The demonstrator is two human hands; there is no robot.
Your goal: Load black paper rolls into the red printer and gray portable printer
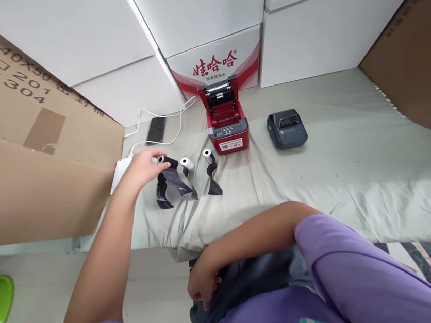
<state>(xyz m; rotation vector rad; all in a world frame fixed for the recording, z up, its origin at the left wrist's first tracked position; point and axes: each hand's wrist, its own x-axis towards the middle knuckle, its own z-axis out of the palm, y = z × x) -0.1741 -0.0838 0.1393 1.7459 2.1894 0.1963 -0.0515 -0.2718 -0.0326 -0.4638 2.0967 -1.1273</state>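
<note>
My left hand [149, 165] is closed around the end of a black roll [170, 161], whose dark film trails toward the front of the cloth-covered surface. Beside it lie a white-cored roll [187, 164] and another small roll [207, 155], each with a dark strip hanging off. Behind them to the right stands a red printer [228, 129] with its lid raised. A dark, compact printer [287, 129] sits farther right. Down at my lap, my right hand [204, 283] has its fingers curled, partly hidden, and I cannot make out anything in it.
A black phone [156, 131] lies at the back left beside a white cable [180, 126]. A large cardboard box [43, 150] stands on the left, another [413, 51] on the right. White boxes [198, 8] line the back.
</note>
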